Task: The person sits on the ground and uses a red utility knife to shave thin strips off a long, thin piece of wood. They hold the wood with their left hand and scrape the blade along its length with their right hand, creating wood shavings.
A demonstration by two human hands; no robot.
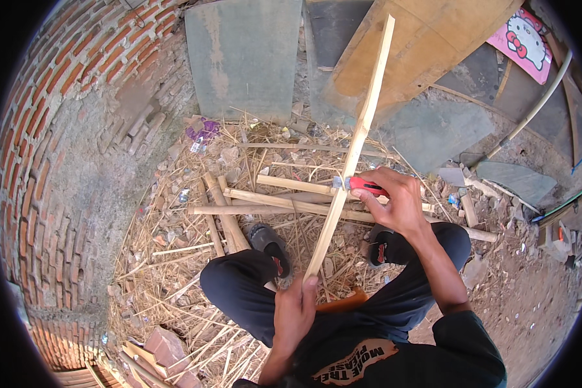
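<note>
A long pale strip of split bamboo (361, 123) slants up and away from my lap, its far end near the top of the view. My left hand (295, 306) is closed around its near end, close to my thigh. In my right hand (398, 199) is a red utility knife (368, 186), gripped between thumb and fingers. The knife's blade (340, 182) lies across the strip at about its middle, touching it. The fingers of my left hand are partly hidden behind the strip.
Several bamboo pieces (275, 197) lie crossed on the littered ground before my shoes (269, 246). A brick wall (45, 213) rises on the left. Grey panels (246, 61) and a brown board (420, 45) lean at the back. A pink panel (527, 45) stands far right.
</note>
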